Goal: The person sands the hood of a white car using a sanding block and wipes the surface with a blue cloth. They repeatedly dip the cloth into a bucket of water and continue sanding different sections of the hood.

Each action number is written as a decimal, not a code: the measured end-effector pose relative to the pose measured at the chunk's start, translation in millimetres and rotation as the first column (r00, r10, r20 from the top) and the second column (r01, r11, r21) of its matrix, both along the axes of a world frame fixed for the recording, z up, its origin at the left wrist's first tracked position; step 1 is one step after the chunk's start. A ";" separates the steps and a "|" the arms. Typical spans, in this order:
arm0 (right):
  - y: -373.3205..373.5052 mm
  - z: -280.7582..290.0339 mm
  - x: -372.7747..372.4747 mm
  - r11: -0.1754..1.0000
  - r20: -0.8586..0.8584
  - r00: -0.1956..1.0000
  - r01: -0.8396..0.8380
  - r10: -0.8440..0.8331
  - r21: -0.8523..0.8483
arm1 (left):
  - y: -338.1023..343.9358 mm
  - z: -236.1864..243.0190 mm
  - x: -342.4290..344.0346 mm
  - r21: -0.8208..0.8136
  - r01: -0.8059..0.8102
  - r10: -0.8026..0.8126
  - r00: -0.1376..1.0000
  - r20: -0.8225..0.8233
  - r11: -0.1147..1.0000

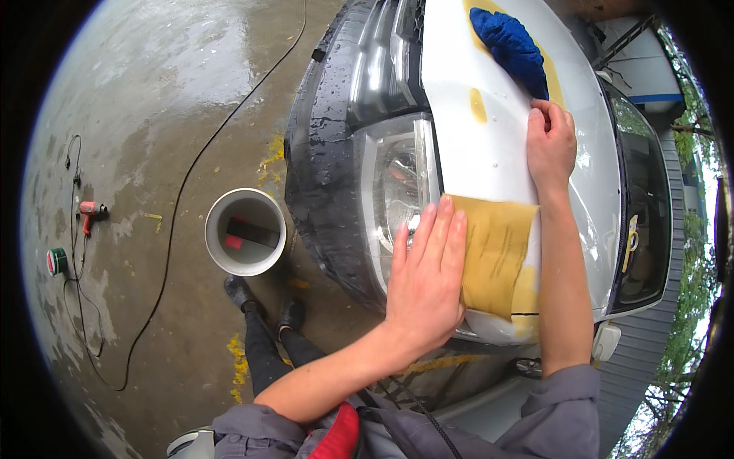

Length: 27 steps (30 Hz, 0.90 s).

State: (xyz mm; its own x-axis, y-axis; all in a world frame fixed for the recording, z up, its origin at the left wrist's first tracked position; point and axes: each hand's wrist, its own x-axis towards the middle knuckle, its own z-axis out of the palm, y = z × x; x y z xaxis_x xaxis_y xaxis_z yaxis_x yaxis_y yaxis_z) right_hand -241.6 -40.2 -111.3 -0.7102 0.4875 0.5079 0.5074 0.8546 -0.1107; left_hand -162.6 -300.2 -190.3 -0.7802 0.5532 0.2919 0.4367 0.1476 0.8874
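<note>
Four extended fingers of our left hand [424, 294] lay across the edge of a tan paper sheet [497, 256] on the white hood [466, 157]; our right hand [552, 145] curled at a blue cloth's [514, 50] tip. We could not determine either grip. Below stood a bucket [212, 256].

Soft daylight glares off the wet floor [200, 57] at far left and burns white behind the foliage [678, 348] at right; outer edges bow into blackness.

Auto repair wkshp: patched hood [497, 145]
</note>
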 end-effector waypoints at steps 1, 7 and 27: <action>-0.3 0.3 -0.1 1.000 0.003 1.000 -0.017 0.017 0.008 | 4.0 1.0 -9.5 0.000 -0.035 0.035 0.999 -0.031 0.999; -2.0 -1.2 0.5 1.000 0.018 1.000 0.014 -0.014 0.004 | -2.6 2.0 3.0 -0.024 0.009 -0.009 1.000 -0.013 1.000; -2.7 -0.7 3.2 1.000 0.006 1.000 0.018 -0.018 -0.021 | -3.2 5.1 10.1 -0.035 0.033 -0.034 0.999 -0.030 0.999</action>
